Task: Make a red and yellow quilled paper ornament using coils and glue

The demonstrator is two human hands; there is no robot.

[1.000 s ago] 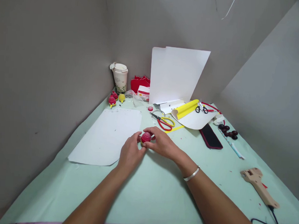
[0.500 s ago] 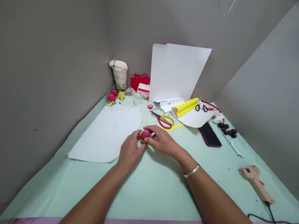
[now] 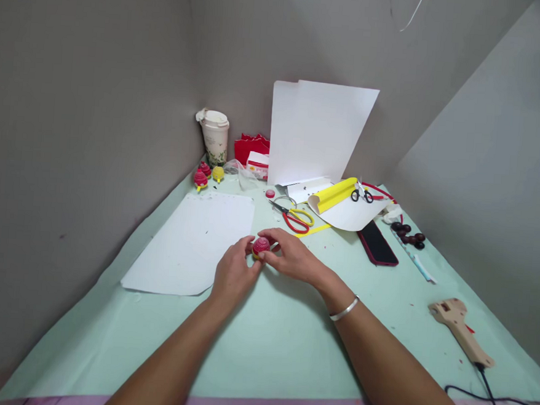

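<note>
A small red ornament (image 3: 261, 246), domed and ridged like a coiled lantern with a yellow lower edge, sits between my two hands just above or on the green table cover. My left hand (image 3: 236, 269) grips its left and near side with thumb and fingers. From the right, my right hand (image 3: 289, 253) holds it with the thumb at the front and fingers curled behind. Its underside is hidden. Beyond my hands lie red-and-yellow-handled scissors (image 3: 296, 218). Similar red ornaments (image 3: 200, 180) and a yellow one (image 3: 218, 173) stand at the back left.
A white paper sheet (image 3: 188, 246) lies left of my hands. At the back are a lidded cup (image 3: 216, 138), upright white boards (image 3: 321, 132) and a yellow roll (image 3: 338, 195). On the right are a phone (image 3: 378, 243), dark beads (image 3: 409, 235) and a corded glue gun (image 3: 462, 330).
The whole view has shifted very slightly. Both hands keep the same hold on the red ornament, with no clear movement of it.
</note>
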